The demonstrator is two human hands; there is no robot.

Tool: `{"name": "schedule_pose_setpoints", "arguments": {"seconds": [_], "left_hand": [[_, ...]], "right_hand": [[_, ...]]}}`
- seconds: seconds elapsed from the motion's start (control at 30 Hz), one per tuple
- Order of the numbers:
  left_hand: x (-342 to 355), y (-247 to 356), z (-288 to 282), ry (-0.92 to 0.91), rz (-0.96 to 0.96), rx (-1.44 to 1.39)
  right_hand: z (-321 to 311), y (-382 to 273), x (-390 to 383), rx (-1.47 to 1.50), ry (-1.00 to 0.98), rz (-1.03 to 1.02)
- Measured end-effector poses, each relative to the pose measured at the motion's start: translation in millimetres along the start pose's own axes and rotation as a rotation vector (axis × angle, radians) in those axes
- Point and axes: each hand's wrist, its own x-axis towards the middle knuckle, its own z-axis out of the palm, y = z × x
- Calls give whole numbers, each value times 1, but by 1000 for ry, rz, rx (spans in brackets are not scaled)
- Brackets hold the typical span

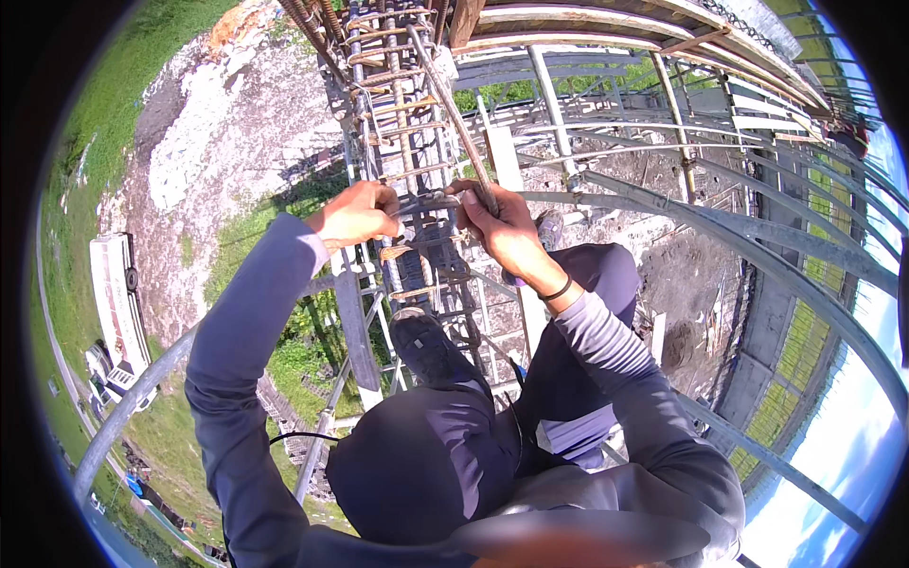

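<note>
A long cage of reinforcing bars (pixel 407 114), with several rusty stirrups tied across it, runs away from me. My right hand (pixel 511 241) is wrapped round a long steel bar (pixel 454 118), which slants up over the cage to the far side. Its forefinger reaches toward a stirrup (pixel 426 204) between my hands. On the cage's left side my left hand (pixel 358 216) is closed, fingertips curled in at that stirrup's end; what they pinch is hidden. My shoe (pixel 417 336) rests on the cage below my hands.
I am high above the ground, among metal scaffold pipes (pixel 795 284) on the right and a pipe (pixel 142 388) at lower left. Wooden formwork boards (pixel 587 24) lie at the far right. A white truck (pixel 121 303) stands far below on the left.
</note>
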Motion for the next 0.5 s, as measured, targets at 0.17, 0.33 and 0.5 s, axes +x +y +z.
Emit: {"name": "schedule_pose_setpoints", "arguments": {"seconds": [0.17, 0.33, 0.5], "left_hand": [[25, -17, 85, 78, 170, -24], [10, -27, 106, 234, 53, 19], [-1, -43, 100, -62, -31, -324]], "right_hand": [[-1, 29, -7, -449, -56, 133], [-15, 52, -11, -264, -142, 333], [-26, 41, -9, -447, -158, 204]]}}
